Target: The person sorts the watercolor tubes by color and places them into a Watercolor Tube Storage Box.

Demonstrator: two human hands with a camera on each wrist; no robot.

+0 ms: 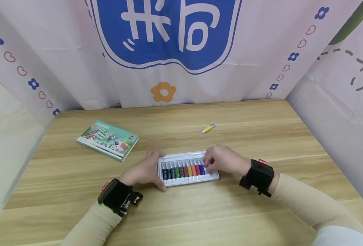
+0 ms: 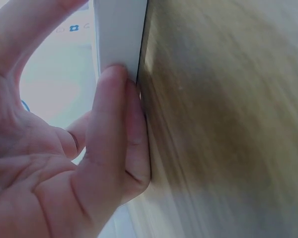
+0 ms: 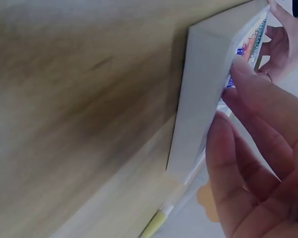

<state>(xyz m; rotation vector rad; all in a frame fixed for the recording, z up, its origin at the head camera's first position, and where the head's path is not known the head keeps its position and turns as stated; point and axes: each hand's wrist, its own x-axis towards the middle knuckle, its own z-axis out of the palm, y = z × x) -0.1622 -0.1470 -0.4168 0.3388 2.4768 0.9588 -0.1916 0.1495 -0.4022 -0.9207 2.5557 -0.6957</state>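
A white tray (image 1: pixel 187 183) lies on the table with a row of several small paint tubes (image 1: pixel 186 171), dark green through red to blue. My left hand (image 1: pixel 144 169) grips the tray's left end, thumb at the near corner and fingers at the far side. In the left wrist view, fingertips (image 2: pixel 111 82) press the tray's pale side wall (image 2: pixel 120 34). Over the tray's right end, my right hand (image 1: pixel 226 160) bends its fingers down beside the blue tube (image 1: pixel 202 169). In the right wrist view, its thumb and fingers reach over the rim; whether they pinch a tube is hidden.
A yellow paint tube (image 1: pixel 208 128) lies alone behind the tray. At the back left rests a green illustrated box (image 1: pixel 107 138). The wooden table (image 1: pixel 181 215) ends at a printed curtain (image 1: pixel 249 82) behind, with pale cloth on both sides.
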